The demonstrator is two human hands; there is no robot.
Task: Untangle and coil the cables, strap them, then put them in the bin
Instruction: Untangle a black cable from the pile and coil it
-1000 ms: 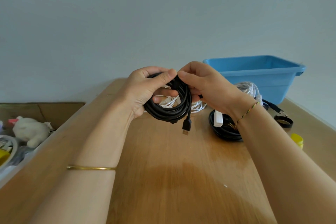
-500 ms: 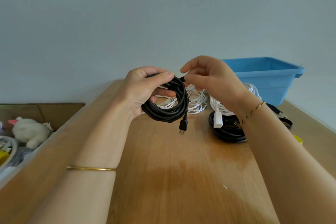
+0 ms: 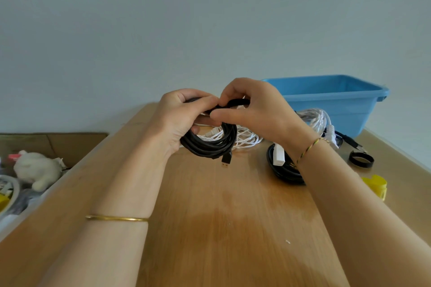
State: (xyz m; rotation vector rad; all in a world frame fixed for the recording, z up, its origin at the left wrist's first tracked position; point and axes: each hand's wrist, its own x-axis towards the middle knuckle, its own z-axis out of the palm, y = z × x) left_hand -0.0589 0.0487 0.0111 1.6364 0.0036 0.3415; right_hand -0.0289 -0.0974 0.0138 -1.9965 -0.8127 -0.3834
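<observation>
Right, we're at the strapping step, by my reading. The left hand [image 3: 179,119] has its grip wrapped firmly round the glossy black round-coiled cable [image 3: 207,148], fingers curled through the middle of the loops and thumb clamped over the top. The coil is held up off the pale wooden bench [image 3: 233,216], its black USB plug [image 3: 225,159] dangling free below. The right hand [image 3: 256,109] comes in at the crown of the coil, thumb and fingertips closed in a fine pinch on a narrow black strip [image 3: 238,101]. Strap or stray strand of cable? Too small to tell for certain, but it looks like a strap being fed around the bundle.

Coiling looks done for this one. The next move calls for drawing that black strip snug round all the loops and fastening it, with the left grip tight so no turn slips out.

Then it's a short carry to the blue rectangular plastic bin [image 3: 338,112], back right on the bench. More work waits: a tangled heap of white cable [image 3: 247,141] lies behind the coil, and a second black cable coil [image 3: 284,173] near the right wrist.
</observation>
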